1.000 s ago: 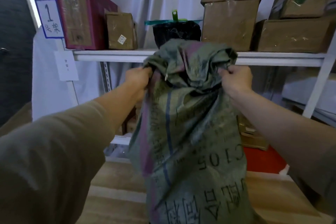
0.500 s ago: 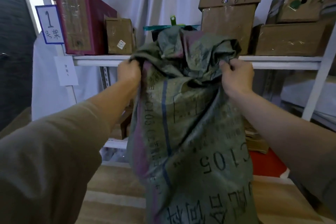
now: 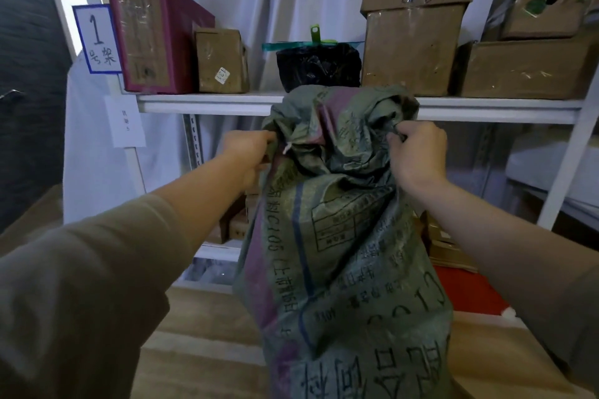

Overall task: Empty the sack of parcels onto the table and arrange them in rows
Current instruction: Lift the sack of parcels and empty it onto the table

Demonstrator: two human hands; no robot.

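A grey-green woven sack with black print and a purple stripe hangs upside down in front of me, its bunched end uppermost. My left hand grips the cloth at the upper left corner. My right hand grips it at the upper right. The sack bulges and its lower end runs out of the bottom of the frame, over a wooden table. No parcels from the sack show on the table.
A white metal shelf stands behind the sack with a maroon box, several cardboard boxes and a black bag. More boxes and a red surface lie below. A sign marked 1 hangs left.
The sack's top went up half a second ago and has now dropped back lower. Both hands keep their grip on its upper corners.
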